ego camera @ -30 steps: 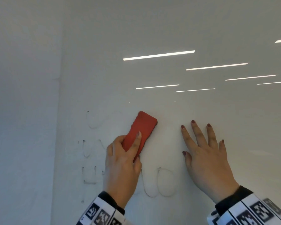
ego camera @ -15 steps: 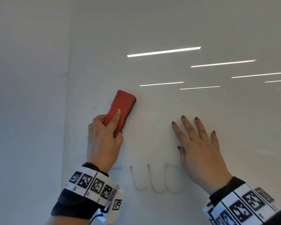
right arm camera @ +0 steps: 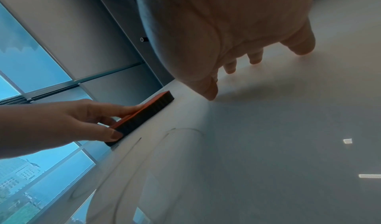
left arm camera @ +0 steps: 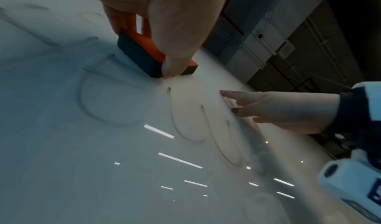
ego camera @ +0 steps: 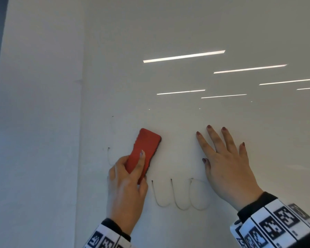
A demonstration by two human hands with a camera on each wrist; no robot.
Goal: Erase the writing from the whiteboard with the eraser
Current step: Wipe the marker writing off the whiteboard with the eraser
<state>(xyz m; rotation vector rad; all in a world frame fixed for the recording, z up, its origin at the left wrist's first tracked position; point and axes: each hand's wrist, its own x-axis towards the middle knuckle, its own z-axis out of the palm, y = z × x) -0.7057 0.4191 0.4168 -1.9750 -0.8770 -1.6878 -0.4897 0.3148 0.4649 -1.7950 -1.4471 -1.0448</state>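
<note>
The left hand (ego camera: 125, 190) grips the red eraser (ego camera: 143, 151) by its lower end and holds it flat against the whiteboard (ego camera: 186, 33), tilted so its top leans to the right. The forefinger lies along the red back with its tip about halfway up, the thumb (left arm camera: 177, 54) presses the right-hand long edge, and the other fingers curl round the left edge. From the left wrist the eraser (left arm camera: 142, 54) shows its dark felt layer lying on the board under the red back; the right wrist view shows the same dark strip (right arm camera: 142, 118) touching the surface along its length.

The right hand (ego camera: 227, 169) lies flat on the board to the right of the eraser, well apart from it, fingers straight and spread, holding nothing. In the right wrist view only the fingertips (right arm camera: 210, 92) and the heel of the palm can be seen touching down.

The writing (ego camera: 179, 196) that is left is a row of thin looping strokes just below the eraser and between the two wrists; its right-hand loop runs up under the edge of the right hand and is partly hidden. A fainter curve (ego camera: 109, 158) sits just left of the left hand's knuckles, cut off by them. What the strokes spell I cannot make out. Bright strips of reflected ceiling light (ego camera: 184, 56) lie across the upper board. Both wrists wear cuffs with black-and-white square markers (ego camera: 276, 228), cut off at the bottom edge
</note>
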